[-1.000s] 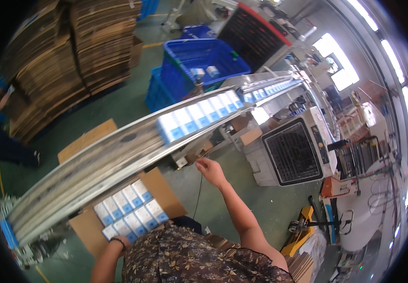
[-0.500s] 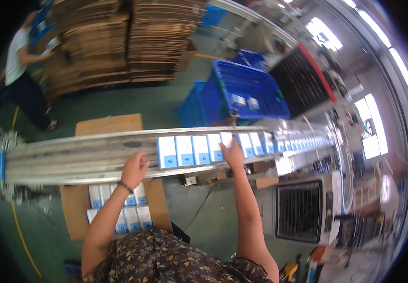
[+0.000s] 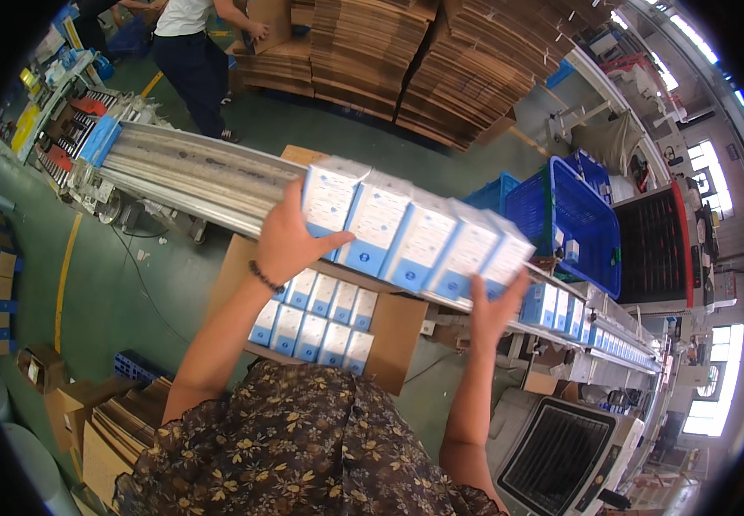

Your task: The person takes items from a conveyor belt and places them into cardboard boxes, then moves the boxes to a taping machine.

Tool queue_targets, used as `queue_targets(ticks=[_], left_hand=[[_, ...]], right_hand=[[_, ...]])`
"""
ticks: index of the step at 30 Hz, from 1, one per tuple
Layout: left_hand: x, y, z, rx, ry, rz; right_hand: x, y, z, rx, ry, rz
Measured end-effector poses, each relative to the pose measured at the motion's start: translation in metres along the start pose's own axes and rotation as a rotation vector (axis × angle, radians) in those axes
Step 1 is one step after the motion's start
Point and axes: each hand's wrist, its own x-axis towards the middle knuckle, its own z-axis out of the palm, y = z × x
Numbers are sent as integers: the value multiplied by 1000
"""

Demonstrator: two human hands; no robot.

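Observation:
A row of several white-and-blue boxes is squeezed between my two hands, raised a little above the conveyor. My left hand presses the row's left end, thumb across the front of the first box. At the right end my right hand grips the last box, its fingers partly hidden behind it. Below, near my body, an opened carton holds two rows of the same boxes, standing upright side by side. More such boxes stand in line on the conveyor to the right.
Beyond the conveyor is a blue crate with a few boxes inside. Stacks of flat cardboard rise at the back, where a person handles a sheet. A grey machine with a dark grille stands at the lower right.
My left hand has reached the row's left end, and my right hand has moved to its right end. The boxes between them have lifted off the conveyor. The view has turned and shifted left.

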Motion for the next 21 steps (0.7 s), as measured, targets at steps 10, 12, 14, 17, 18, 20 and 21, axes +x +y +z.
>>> queue_targets(ticks=[10, 12, 14, 17, 18, 20, 21], left_hand=[[-176, -122, -37, -333, -6, -33], [-185, -159, -29, -85, -207, -245], [-178, -175, -18, 79, -332, -264], [-152, -164, -13, 240, -452, -397], [-152, -172, -3, 343, -415, -371], [-137, -164, 5, 414, -454, -424], [-130, -159, 9, 448, -465, -450]], right_hand=[[-216, 10, 47, 10, -2, 70], [-236, 43, 60, -124, -355, 248], [-242, 64, 72, -135, -337, 301], [-229, 67, 91, -147, -288, 328], [-217, 60, 100, -146, -293, 325], [-209, 59, 126, -380, -388, 237], [-203, 57, 139, -497, -435, 187]])
